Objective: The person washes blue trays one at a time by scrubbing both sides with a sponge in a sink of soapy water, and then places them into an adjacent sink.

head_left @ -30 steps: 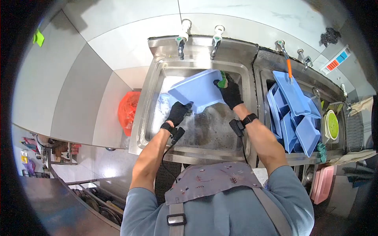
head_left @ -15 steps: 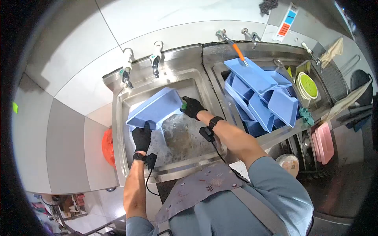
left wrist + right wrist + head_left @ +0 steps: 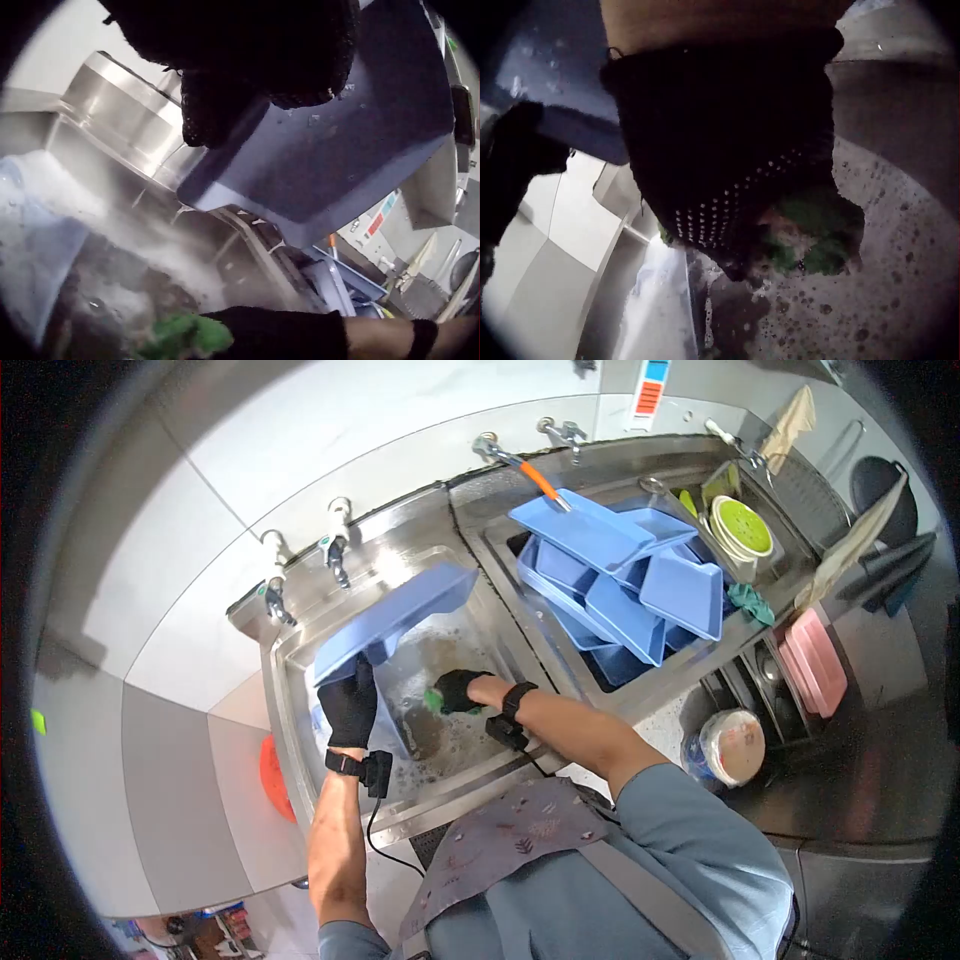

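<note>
My gloved left hand grips the near edge of a blue plastic tray, holding it tilted up over the left part of the sink. In the left wrist view, water drips from the tray's lower edge. My gloved right hand, apart from the tray, is low over the soapy water with a green scouring pad in its curled fingers. The right wrist view shows the pad sticking out past the glove, close to the suds. Another blue piece lies partly under foam at the sink's left side.
A pile of blue trays fills the neighbouring basin, beside green and white round baskets. Two taps stand behind the sink. To the right are pink trays and a lidded tub.
My right hand has moved from the tray's right end down toward the water with the scouring pad. The left hand has tilted the tray more steeply. The head view has swung right.
</note>
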`<move>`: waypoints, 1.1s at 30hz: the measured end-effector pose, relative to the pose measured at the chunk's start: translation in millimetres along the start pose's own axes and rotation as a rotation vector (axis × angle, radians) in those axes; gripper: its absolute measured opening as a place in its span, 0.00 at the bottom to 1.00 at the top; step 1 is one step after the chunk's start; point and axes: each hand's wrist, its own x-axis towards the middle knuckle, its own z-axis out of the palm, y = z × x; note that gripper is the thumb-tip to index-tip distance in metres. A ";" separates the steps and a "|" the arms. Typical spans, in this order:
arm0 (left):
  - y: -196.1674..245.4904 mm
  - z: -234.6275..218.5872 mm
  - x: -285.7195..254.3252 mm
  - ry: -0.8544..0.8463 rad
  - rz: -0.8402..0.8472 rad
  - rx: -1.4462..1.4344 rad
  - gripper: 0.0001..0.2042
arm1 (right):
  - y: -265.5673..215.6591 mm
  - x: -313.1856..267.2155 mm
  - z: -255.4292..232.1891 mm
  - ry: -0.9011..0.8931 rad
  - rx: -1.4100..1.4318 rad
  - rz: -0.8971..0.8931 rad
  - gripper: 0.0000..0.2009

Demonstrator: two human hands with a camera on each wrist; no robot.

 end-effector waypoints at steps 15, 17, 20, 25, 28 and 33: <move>174.7 126.8 79.5 -0.796 -0.485 -1.243 0.15 | -41.3 -48.7 -11.0 -0.240 -0.269 -0.004 0.23; 177.5 165.3 81.1 -0.789 -0.273 -0.974 0.13 | -33.6 -48.8 -8.5 -0.213 -0.257 0.001 0.22; 196.8 201.1 84.3 -0.568 0.187 -0.608 0.09 | -26.5 -49.3 -6.7 -0.182 -0.242 0.005 0.22; 213.0 206.9 78.8 -0.541 0.398 -0.497 0.09 | -18.4 -49.4 -7.5 -0.141 -0.219 0.005 0.22; 197.7 199.3 67.4 -0.394 0.440 -0.436 0.13 | -11.9 -49.3 -3.9 -0.120 -0.198 -0.008 0.21; 152.5 148.9 52.1 -0.623 0.159 -0.535 0.18 | -4.5 -61.8 2.8 -0.094 -0.160 -0.034 0.21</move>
